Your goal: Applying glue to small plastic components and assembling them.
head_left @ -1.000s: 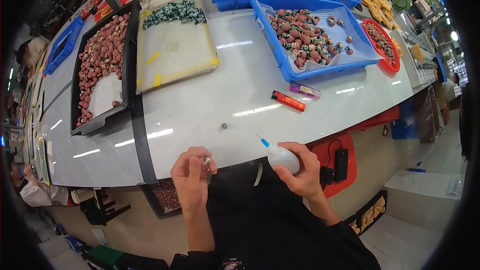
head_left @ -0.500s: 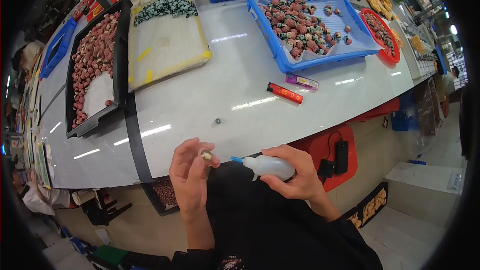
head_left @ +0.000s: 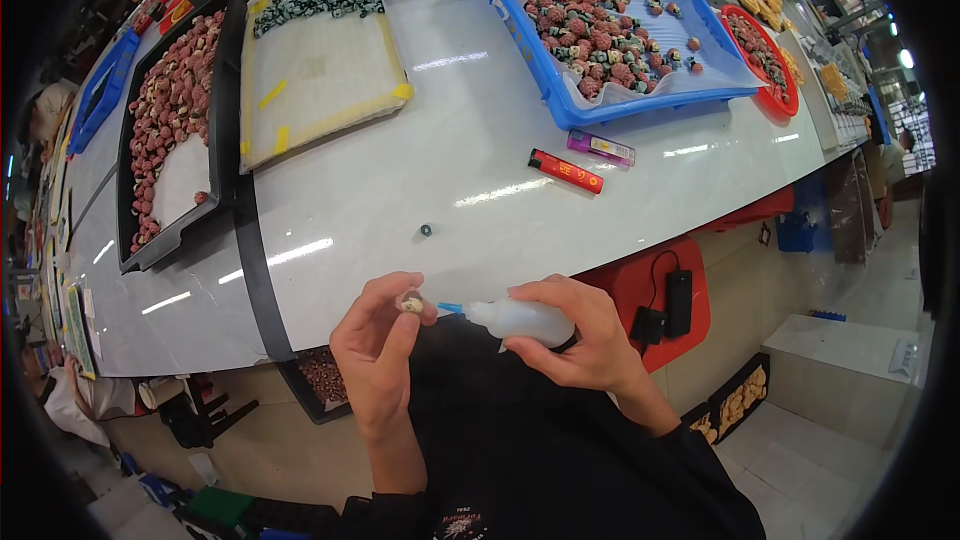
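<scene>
Pale, small bead pinched at the fingertips of the left hand, held up just off the near edge of the tabletop, over the person's dark lap. Left grip: thumb and forefinger closed together on the bead, the other fingers curled below. Immediately to the bead's right lies the blue nozzle of a white squeeze bottle; the tip is almost at the bead, though contact cannot be told at this size. The bottle's long axis runs nearly level, left to right, nozzle toward the bead and base buried in the right hand. Right grip: fingers and thumb wrapped and clamped around the bottle's body. The bead thus lies straight along the line of the nozzle, with the left hand the nearer of the two to it.

Further out on the tabletop: a small dark ring, loose and well apart from both hands; a red lighter and a purple lighter side by side; a blue tray of reddish beads; a yellow-edged board with green beads at its far end; a black tray of reddish beads at left.
</scene>
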{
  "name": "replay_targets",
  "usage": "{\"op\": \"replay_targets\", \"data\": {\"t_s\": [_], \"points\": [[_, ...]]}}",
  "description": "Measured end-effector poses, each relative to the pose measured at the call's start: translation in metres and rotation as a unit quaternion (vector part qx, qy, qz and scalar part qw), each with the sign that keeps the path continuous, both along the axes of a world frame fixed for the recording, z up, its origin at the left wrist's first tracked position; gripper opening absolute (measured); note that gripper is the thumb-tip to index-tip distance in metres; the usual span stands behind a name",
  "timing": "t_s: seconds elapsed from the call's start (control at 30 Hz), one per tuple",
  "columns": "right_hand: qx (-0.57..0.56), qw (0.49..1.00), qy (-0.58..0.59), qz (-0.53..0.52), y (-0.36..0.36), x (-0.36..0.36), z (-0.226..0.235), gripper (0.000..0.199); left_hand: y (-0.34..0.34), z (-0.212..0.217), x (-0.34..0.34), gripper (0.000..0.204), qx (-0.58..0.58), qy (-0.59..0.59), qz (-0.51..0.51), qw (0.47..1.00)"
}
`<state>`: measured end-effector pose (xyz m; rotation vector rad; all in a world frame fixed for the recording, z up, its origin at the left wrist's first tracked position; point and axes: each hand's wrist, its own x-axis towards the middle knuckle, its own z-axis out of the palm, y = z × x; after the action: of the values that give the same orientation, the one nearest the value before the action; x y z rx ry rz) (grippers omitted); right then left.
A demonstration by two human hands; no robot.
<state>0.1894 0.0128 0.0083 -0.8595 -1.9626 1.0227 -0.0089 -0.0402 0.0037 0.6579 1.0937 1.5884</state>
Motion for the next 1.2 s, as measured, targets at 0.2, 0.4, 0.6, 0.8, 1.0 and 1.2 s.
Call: {"op": "replay_targets", "data": {"t_s": [0.2,0.4,0.6,0.8,1.0,1.2], "points": [[0.01,1.0,-0.024,0.015,0.004,0.004,0.008,0.043,-0.003,-0.002,-0.001,0.023,-0.016,0.063,-0.004,0.998],[-0.066,0.997,0.025,-0.013,0.001,0.004,0.02,0.053,-0.004,-0.01,-0.005,0.026,0.018,0.055,-0.051,0.997],[0.038,0.995,0.08,-0.04,0.003,-0.004,0.023,0.055,-0.006,-0.012,-0.001,0.028,0.016,0.042,-0.063,0.997],[0.072,0.994,0.079,-0.014,0.004,-0.007,0.026,0.053,-0.006,-0.011,0.0,0.029,0.002,0.051,-0.063,0.997],[0.079,0.995,0.055,-0.017,0.003,-0.008,0.032,0.053,-0.005,-0.012,-0.001,0.03,0.014,0.043,-0.071,0.996],[0.091,0.994,0.053,-0.004,0.001,-0.009,0.039,0.058,-0.004,-0.015,0.0,0.032,0.041,0.028,-0.083,0.995]]}}
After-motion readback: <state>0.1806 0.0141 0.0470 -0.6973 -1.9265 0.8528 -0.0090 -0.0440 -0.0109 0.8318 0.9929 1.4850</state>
